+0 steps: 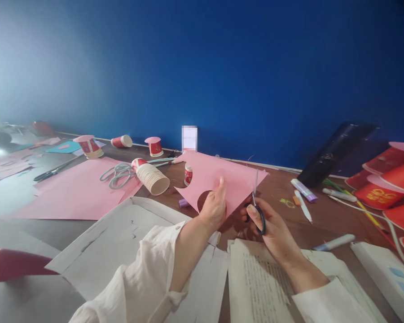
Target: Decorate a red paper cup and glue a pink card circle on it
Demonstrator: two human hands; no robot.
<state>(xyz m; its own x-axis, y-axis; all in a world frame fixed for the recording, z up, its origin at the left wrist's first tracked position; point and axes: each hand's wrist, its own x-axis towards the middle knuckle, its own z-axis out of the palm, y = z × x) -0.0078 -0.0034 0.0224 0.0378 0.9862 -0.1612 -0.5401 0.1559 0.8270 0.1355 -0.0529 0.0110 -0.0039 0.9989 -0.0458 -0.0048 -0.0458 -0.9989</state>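
Observation:
My left hand (214, 207) pinches a pink paper sheet (218, 177) and holds it up above the brown table; round pieces are cut out of its near and far edges. My right hand (268, 226) grips black-handled scissors (256, 204), fingers through the loops. The blades point up and away at the sheet's right edge. Both arms wear white sleeves.
A stack of paper cups (151, 176) lies on its side beside a grey cord (117, 172). Large pink paper (74, 190), white sheets (121, 242), a printed page (256, 282), markers (303, 190), red cups (384, 188) at right and a black roll (336, 152) surround the hands.

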